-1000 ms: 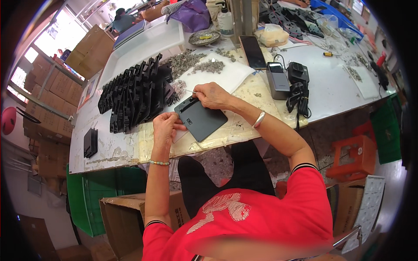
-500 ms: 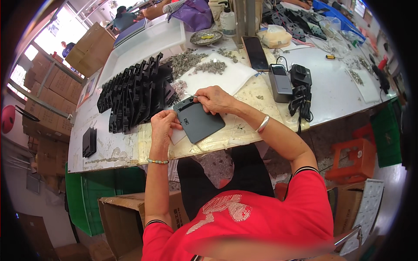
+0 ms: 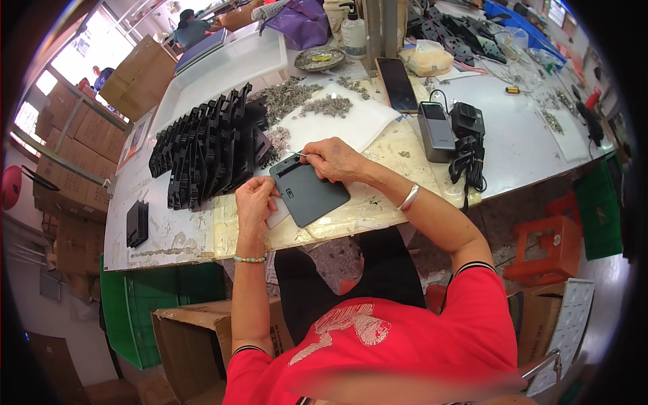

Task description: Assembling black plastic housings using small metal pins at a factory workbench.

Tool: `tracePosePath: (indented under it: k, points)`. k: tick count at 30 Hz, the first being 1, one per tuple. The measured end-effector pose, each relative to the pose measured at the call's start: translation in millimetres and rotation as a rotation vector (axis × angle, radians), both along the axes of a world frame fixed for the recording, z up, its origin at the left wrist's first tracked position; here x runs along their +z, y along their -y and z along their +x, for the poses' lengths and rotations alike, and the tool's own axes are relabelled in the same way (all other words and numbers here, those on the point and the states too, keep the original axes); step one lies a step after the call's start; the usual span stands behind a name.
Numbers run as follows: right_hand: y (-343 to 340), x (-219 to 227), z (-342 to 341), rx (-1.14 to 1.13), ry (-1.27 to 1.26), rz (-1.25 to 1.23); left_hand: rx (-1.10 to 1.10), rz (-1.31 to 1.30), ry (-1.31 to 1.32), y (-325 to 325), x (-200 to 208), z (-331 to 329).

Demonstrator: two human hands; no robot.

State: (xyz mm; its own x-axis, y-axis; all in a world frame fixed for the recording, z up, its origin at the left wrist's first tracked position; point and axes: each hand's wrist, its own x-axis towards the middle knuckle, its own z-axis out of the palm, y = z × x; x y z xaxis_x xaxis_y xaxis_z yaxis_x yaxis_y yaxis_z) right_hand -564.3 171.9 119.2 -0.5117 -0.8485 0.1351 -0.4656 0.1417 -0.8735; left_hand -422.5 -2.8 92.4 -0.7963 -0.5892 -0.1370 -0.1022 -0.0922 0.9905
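Note:
A dark grey plastic panel [image 3: 314, 198] with a small rectangular slot lies tilted on the yellowed work surface in front of me. My left hand [image 3: 255, 201] is closed, its thumb and fingertips pinched at the panel's left edge; whether a small part is also between them is hidden. My right hand [image 3: 332, 160] grips a thin silver metal tool [image 3: 294, 152], perhaps tweezers, whose tip points left over the recessed strip at the panel's upper edge. Its lower fingers rest on the panel. Left of the hands stand rows of black plastic parts [image 3: 202, 148].
Small metal pieces [image 3: 327, 106] are heaped on a white sheet [image 3: 368, 121] beyond the panel. To the right are a phone [image 3: 397, 84], a grey power bank [image 3: 437, 128] and a black device with coiled cable [image 3: 467, 120]. A few stacked black parts [image 3: 138, 224] stand at the table's left.
My left hand's fingertips have shifted slightly at the panel's left edge. The right hand and its tool keep nearly the same position, and the panel sits slightly lower in the picture.

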Motion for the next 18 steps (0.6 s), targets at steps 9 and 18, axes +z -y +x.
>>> tracePosePath:
  k: [9, 18]
  points:
    - [0, 1, 0, -0.033, -0.065, 0.015, 0.025, -0.056, -0.034, -4, -5, 1]
    - [0, -2, 1, -0.057, -0.124, -0.024, 0.042, -0.122, -0.002, -10, -2, 3]
